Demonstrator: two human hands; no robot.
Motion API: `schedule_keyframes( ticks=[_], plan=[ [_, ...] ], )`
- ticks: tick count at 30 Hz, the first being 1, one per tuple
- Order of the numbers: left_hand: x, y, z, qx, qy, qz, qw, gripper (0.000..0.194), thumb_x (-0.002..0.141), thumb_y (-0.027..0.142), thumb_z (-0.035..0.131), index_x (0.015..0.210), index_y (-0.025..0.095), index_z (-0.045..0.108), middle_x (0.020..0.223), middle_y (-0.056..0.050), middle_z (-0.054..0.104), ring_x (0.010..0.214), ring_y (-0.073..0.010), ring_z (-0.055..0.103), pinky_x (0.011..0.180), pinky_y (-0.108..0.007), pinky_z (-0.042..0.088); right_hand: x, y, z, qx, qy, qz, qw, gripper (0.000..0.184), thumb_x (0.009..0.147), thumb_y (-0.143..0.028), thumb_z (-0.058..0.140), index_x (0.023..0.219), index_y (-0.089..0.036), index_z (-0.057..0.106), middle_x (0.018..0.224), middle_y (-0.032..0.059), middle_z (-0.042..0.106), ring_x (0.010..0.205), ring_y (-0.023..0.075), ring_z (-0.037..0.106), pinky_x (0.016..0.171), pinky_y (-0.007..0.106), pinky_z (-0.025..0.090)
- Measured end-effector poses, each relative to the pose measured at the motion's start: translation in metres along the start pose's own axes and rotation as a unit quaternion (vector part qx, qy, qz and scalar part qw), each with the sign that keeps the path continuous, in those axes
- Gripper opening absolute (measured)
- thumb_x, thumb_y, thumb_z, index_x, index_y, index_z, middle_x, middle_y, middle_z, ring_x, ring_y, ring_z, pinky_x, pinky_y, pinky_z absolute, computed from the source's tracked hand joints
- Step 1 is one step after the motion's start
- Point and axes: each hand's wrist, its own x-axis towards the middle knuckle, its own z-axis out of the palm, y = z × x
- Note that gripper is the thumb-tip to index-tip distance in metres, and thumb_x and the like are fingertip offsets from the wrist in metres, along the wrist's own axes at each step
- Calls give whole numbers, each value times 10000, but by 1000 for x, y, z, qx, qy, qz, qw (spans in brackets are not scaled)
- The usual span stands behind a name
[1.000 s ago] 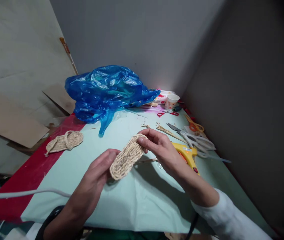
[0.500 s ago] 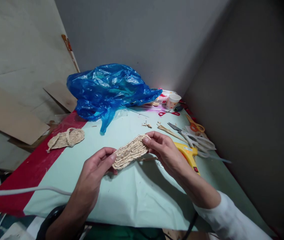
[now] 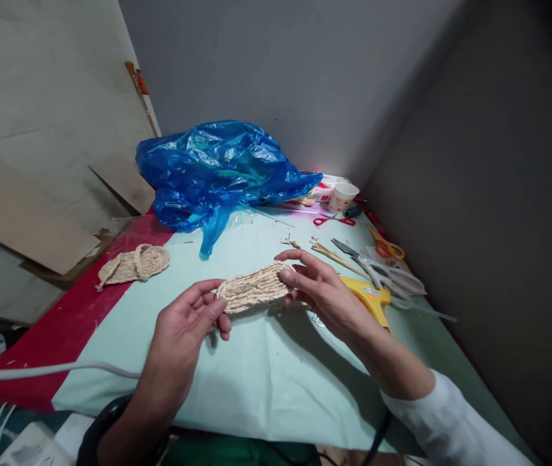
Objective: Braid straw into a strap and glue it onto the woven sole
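Observation:
Between my two hands, above the pale green table cover, is a woven straw sandal sole, a long oval of coiled braid. My left hand pinches its left end, thumb in front and fingers behind. On its right end my right hand closes with thumb and fingers. To the left, a straw sandal with a braided strap lies across the red and green covering. A yellow glue gun lies just beyond my right wrist, partly hidden by it.
A crumpled blue plastic bag sits at the back, with a paper cup beside it. White-handled scissors, orange scissors and red scissors lie at the right. Straw strands are near them. A white cable crosses the left front.
The sole has turned closer to level, its left end raised slightly. My left fingers have shifted on that end. The whole view has moved a little.

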Motion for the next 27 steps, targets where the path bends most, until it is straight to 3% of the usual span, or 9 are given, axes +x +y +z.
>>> schedule_keyframes(
  ticks=[4,12,21,27],
  plan=[
    [1,1,-2,2,-6,-7,1000,345,810,312,708,1108,165,615,664,35,592,593,-98,578,570,-189,463,4,3,-2,-12,-17,0,1000,317,835,-338,700,1092,-183,598,844,13,578,660,100,530,607,213,453],
    [-2,6,1,-21,26,-9,999,279,837,305,665,1069,157,620,672,3,656,627,-105,575,618,-188,455,-6,3,5,-35,30,-46,998,330,851,-378,699,1102,-192,593,898,25,579,740,130,540,636,240,480],
    [-2,5,9,-63,47,-15,997,215,813,256,700,1005,168,661,720,14,666,617,-84,576,634,-177,463,-16,4,8,-21,71,-49,996,324,816,-366,746,1022,-161,603,859,18,592,761,114,511,645,204,406],
    [-1,6,19,-95,56,-13,994,265,876,386,632,1034,188,713,990,-51,717,770,-139,627,580,-196,513,-21,7,11,-16,91,-62,994,314,826,-377,742,988,-159,585,837,6,598,750,107,530,656,206,419]
  ],
)
